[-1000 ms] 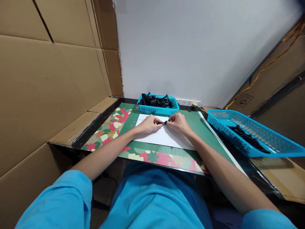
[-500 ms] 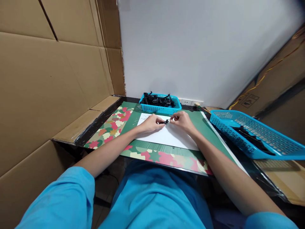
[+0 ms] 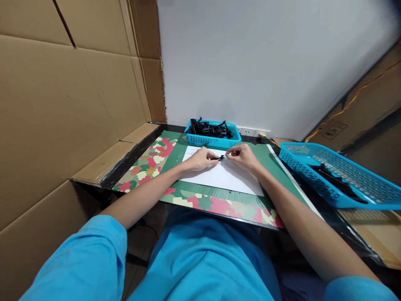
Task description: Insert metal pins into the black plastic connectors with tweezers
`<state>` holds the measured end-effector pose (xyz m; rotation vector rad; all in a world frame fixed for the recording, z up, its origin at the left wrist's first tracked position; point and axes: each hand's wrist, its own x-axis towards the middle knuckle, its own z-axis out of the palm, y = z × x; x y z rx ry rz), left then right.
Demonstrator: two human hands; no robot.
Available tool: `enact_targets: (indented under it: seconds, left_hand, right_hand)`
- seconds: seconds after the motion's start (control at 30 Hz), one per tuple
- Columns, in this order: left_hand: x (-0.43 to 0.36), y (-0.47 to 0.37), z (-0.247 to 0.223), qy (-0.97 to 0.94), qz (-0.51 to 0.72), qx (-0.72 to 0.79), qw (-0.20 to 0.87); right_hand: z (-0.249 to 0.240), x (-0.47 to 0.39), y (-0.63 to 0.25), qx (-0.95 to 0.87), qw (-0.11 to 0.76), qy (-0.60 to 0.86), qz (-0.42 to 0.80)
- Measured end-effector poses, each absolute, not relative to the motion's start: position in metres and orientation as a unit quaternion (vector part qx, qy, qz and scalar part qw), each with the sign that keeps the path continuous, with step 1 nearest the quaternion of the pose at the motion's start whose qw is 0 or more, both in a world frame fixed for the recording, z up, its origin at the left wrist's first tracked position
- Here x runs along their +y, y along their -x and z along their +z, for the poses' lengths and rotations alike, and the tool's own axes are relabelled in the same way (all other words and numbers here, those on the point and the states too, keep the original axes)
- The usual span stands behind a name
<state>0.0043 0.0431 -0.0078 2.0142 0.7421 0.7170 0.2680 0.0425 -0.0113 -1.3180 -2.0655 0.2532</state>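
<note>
Between the thumb and fingers of my left hand (image 3: 202, 160) is a small black plastic part (image 3: 221, 158), its end sticking out to the right above a white sheet of paper (image 3: 219, 179). My right hand (image 3: 242, 156) is closed in a pinch just to the right of that part, with a narrow gap between the fingertips and the part. Whatever the right fingers hold is too small to make out. Small black specks lie near the sheet's front edge.
A blue basket (image 3: 216, 143) heaped with black plastic parts stands behind the hands against the wall. To the right sits a larger blue basket (image 3: 341, 158) with long black pieces (image 3: 336, 182). A cardboard wall (image 3: 78, 104) rises on the left. Wall sockets (image 3: 247, 131) are behind.
The right fingertips have drawn slightly away from the black part. My left hand still grips the part in nearly the same place. The whole view has shifted a little.
</note>
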Motion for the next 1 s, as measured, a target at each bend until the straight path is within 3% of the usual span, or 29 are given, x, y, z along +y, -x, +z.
enact_targets:
  seconds: [1.0]
  left_hand:
    - [0.038,-0.004,-0.01,-0.788,0.29,0.309,0.446]
  right_hand:
    - [-0.022,0.044,-0.262,-0.792,0.343,0.503,0.054]
